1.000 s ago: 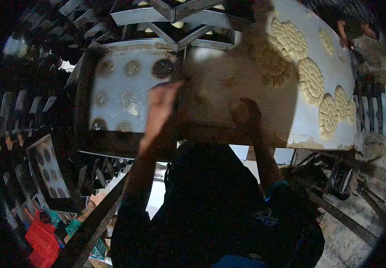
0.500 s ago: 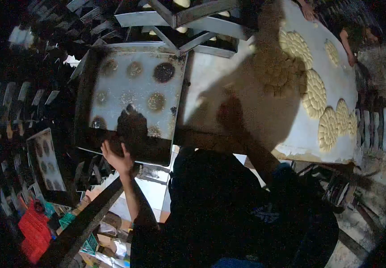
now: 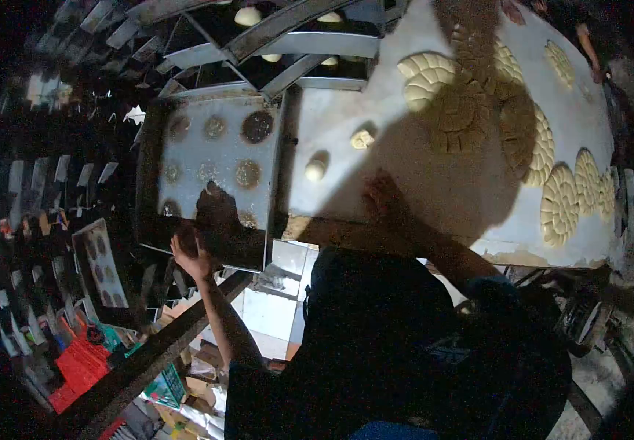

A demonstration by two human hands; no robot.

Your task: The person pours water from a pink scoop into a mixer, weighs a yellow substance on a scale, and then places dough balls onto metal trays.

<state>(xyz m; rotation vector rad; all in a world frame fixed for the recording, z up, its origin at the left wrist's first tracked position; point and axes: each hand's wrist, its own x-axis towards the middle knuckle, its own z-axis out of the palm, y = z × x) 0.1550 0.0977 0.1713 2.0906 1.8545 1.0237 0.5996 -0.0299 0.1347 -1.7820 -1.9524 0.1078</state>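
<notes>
My left hand (image 3: 191, 253) is at the near edge of a worn baking tray (image 3: 277, 169), its fingers apart and nothing seen in it. The tray has several round dark stains on its surface and no dough. My right hand (image 3: 386, 199) is over the pale worktable (image 3: 324, 198), in deep shadow; its fingers look loosely apart and hold nothing that I can make out. Nearest to it are a smooth round dough ball (image 3: 315, 171) and a small rough piece of dough (image 3: 362, 139).
Several scored clusters of dough pieces (image 3: 560, 205) lie across the table, some in shadow. Metal racking (image 3: 302, 45) with dough balls stands at the back. Another person's arm (image 3: 588, 51) shows at the far right. Below left are a stained tray (image 3: 102, 264) and a red crate (image 3: 82, 363).
The view has shifted, so the tray and racking sit differently in it. The dough ball and rough piece now show in the light. My left hand stays by the tray's edge.
</notes>
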